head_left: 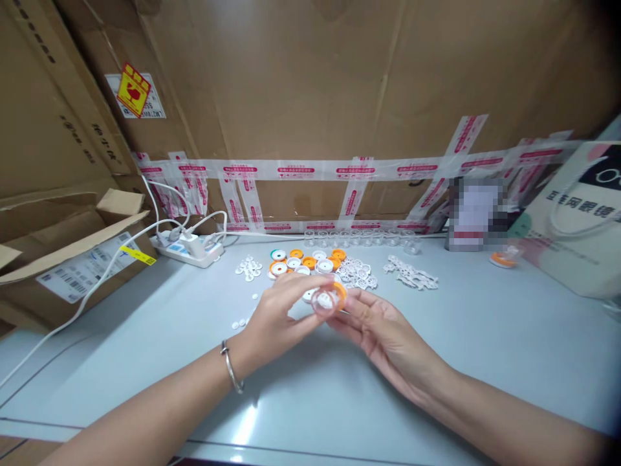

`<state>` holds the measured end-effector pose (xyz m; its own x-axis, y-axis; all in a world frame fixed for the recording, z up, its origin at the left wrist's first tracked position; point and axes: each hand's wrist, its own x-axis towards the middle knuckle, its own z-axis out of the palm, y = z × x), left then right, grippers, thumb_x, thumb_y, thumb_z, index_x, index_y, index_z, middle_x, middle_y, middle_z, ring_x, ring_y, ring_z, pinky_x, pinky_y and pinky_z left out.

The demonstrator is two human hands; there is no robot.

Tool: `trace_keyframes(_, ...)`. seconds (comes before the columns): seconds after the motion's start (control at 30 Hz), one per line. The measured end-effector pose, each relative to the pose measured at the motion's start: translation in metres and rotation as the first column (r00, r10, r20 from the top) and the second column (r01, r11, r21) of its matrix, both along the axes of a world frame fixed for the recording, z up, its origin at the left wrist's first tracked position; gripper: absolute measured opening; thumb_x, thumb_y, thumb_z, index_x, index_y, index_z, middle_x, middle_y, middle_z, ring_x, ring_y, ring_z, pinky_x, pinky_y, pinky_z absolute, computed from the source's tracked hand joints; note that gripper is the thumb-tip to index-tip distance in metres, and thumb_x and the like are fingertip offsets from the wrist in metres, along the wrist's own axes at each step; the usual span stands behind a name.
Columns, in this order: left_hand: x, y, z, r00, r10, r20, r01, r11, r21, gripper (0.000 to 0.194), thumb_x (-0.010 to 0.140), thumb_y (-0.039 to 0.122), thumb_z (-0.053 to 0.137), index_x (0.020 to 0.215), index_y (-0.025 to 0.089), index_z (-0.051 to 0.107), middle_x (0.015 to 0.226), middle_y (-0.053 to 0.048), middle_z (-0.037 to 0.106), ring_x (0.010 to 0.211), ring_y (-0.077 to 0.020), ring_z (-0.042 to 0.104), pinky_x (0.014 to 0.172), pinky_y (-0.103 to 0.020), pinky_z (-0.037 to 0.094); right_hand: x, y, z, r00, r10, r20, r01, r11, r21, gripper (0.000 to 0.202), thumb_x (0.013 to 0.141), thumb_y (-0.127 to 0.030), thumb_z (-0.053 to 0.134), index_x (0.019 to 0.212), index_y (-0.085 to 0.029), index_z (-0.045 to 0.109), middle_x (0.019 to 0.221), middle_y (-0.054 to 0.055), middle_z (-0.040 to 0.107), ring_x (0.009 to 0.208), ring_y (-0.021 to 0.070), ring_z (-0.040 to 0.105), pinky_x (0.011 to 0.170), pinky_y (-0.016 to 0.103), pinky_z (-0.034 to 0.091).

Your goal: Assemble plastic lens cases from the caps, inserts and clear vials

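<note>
Above the middle of the table, my left hand (279,317) pinches a clear round plastic cup (324,301) between thumb and fingers. My right hand (383,330) grips an orange ring-shaped part (340,294) directly behind the cup; the two parts touch or nearly touch. Small white pieces show through the clear plastic. Just beyond my hands lies a group of orange and white round parts (309,263). Beside them is a pile of white flat pieces (358,273), with another white pile (411,273) farther right. Small white discs (248,268) lie to the left.
Clear cups (363,239) line the back of the table (485,349). A power strip (194,252) with white cables and an open cardboard box (77,259) stand left. At right are an orange part with a clear top (504,257) and a printed bag (577,220).
</note>
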<state>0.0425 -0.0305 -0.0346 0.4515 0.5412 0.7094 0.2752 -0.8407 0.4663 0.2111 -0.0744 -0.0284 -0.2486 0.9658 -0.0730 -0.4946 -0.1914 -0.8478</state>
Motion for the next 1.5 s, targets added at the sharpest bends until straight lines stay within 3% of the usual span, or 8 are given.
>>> trace_keyframes(0.13,-0.001,0.002,-0.005,0.997,-0.027,-0.078,0.040,0.984,0.171,0.039,0.077,0.012,0.061,0.113,0.021,0.050,0.109,-0.007,0.064,0.100,-0.0173,0.059,0.086,-0.034,0.045,0.000,0.002,-0.004,0.989,-0.081,0.121,0.066,0.990,0.122,0.013,0.071,-0.024,0.070,0.079,-0.018,0.062,0.078,-0.002,0.069,0.077,0.0093,0.064,0.083,0.025,0.050)
trace_keyframes(0.3,-0.002,-0.002,-0.008,0.999,0.019,-0.041,-0.003,0.933,0.360,0.043,0.072,0.010,0.064,0.112,0.017,0.048,0.109,-0.011,0.059,0.102,-0.0182,0.057,0.085,-0.033,0.048,0.000,0.001,-0.008,0.955,-0.216,0.205,0.136,0.928,0.347,0.018,0.066,-0.019,0.073,0.080,-0.022,0.062,0.085,-0.001,0.069,0.083,0.0128,0.065,0.081,0.027,0.052)
trace_keyframes(0.47,-0.003,-0.004,-0.010,1.000,0.001,-0.020,0.008,0.880,0.475,0.039,0.072,0.008,0.065,0.108,0.015,0.051,0.104,-0.008,0.056,0.096,-0.0147,0.056,0.081,-0.027,0.051,0.000,0.000,-0.009,0.956,-0.225,0.191,0.133,0.906,0.403,0.017,0.068,-0.019,0.072,0.081,-0.023,0.062,0.093,0.000,0.070,0.089,0.0148,0.065,0.084,0.030,0.052)
trace_keyframes(0.6,-0.001,-0.004,-0.010,1.000,-0.002,-0.001,0.002,0.899,0.438,0.040,0.073,0.004,0.063,0.109,0.014,0.051,0.107,-0.009,0.056,0.099,-0.0147,0.057,0.083,-0.026,0.051,0.003,0.003,-0.008,0.962,-0.207,0.178,0.142,0.935,0.324,0.018,0.065,-0.023,0.074,0.079,-0.022,0.062,0.087,0.000,0.070,0.083,0.0138,0.065,0.082,0.029,0.051)
trace_keyframes(0.77,0.000,-0.002,-0.006,0.999,-0.039,0.000,0.037,0.946,0.323,0.045,0.075,-0.001,0.057,0.115,0.019,0.049,0.108,-0.008,0.059,0.102,-0.0162,0.056,0.087,-0.032,0.050,0.007,0.006,-0.003,0.986,-0.119,0.119,0.094,0.976,0.196,0.013,0.075,-0.032,0.066,0.071,-0.020,0.062,0.074,-0.002,0.067,0.076,0.0114,0.062,0.086,0.032,0.048)
trace_keyframes(0.93,0.000,0.000,-0.006,0.997,-0.073,0.006,0.070,0.979,0.192,0.040,0.079,0.001,0.054,0.113,0.021,0.051,0.108,-0.006,0.060,0.104,-0.0156,0.056,0.089,-0.032,0.049,0.009,0.008,-0.002,0.993,-0.085,0.086,0.074,0.990,0.119,0.009,0.072,-0.028,0.069,0.074,-0.020,0.065,0.077,-0.001,0.068,0.079,0.0111,0.062,0.090,0.031,0.045)
trace_keyframes(1.17,0.003,0.000,-0.004,0.999,-0.024,0.035,0.018,0.986,0.164,0.037,0.077,0.007,0.060,0.111,0.019,0.052,0.103,-0.005,0.063,0.100,-0.0151,0.057,0.090,-0.030,0.047,0.010,0.010,-0.007,0.996,-0.047,0.071,0.041,0.995,0.086,0.013,0.078,-0.029,0.063,0.079,-0.018,0.070,0.083,0.002,0.069,0.085,0.0135,0.062,0.094,0.034,0.043)
trace_keyframes(1.5,0.002,0.001,-0.009,0.985,0.004,-0.173,-0.001,1.000,0.016,0.025,0.083,0.021,0.056,0.108,0.018,0.054,0.100,-0.007,0.063,0.093,-0.0153,0.059,0.084,-0.031,0.050,0.007,0.014,-0.015,0.998,-0.049,0.050,0.054,0.994,-0.100,0.015,0.069,-0.027,0.072,0.072,-0.016,0.063,0.074,-0.001,0.067,0.076,0.0093,0.063,0.084,0.025,0.048)
